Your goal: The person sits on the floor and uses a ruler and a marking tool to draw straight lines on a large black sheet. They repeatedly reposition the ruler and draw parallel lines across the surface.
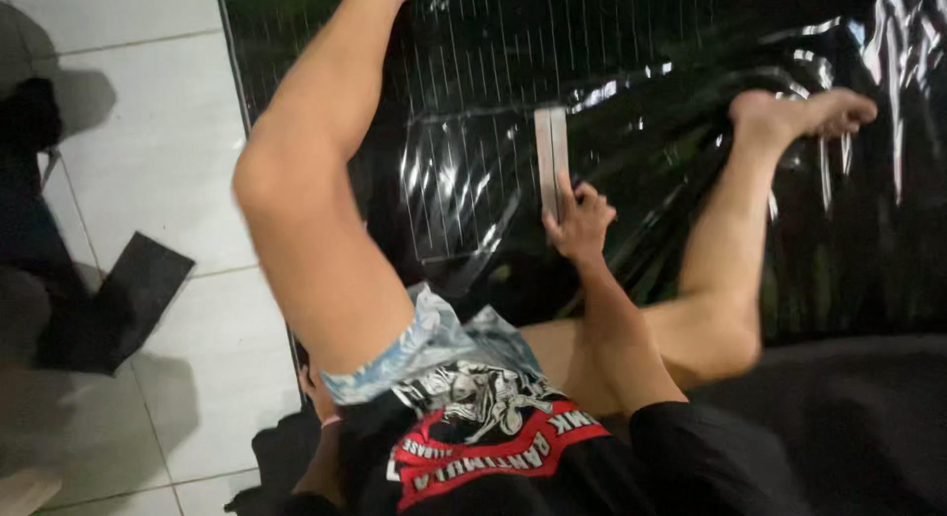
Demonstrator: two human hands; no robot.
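Looking down from my head camera, I sit on the floor with my legs spread over a glossy black plastic sheet (pixel 691 72), its surface crinkled and catching bright streaks of light, with thin pale parallel lines ruled across the part in front of me. My right hand (pixel 580 220) reaches forward between my legs and grips the near end of a flat, pale grey ruler-like strip (pixel 551 156); my fingers curl over its lower edge and seem to press it down on the sheet. The strip is long, narrow and rigid-looking, and its long axis runs straight away from me, parallel to the ruled lines, so nearly all of its length lies beyond my hand, toward the top of the view. My right hand is the only one at the strip. My left hand (pixel 314 386) is low beside my hip, mostly hidden behind my raised left thigh, and I cannot tell whether it is clenched or loose, nor whether it holds anything. My left knee stands up at the sheet's left edge, and my right foot (pixel 804 111) rests on the plastic well off to the right of the strip. Left of the sheet are smooth white floor tiles (pixel 128 102), and on them a flat dark square piece (pixel 138 289), matte, lying well apart from my hands.
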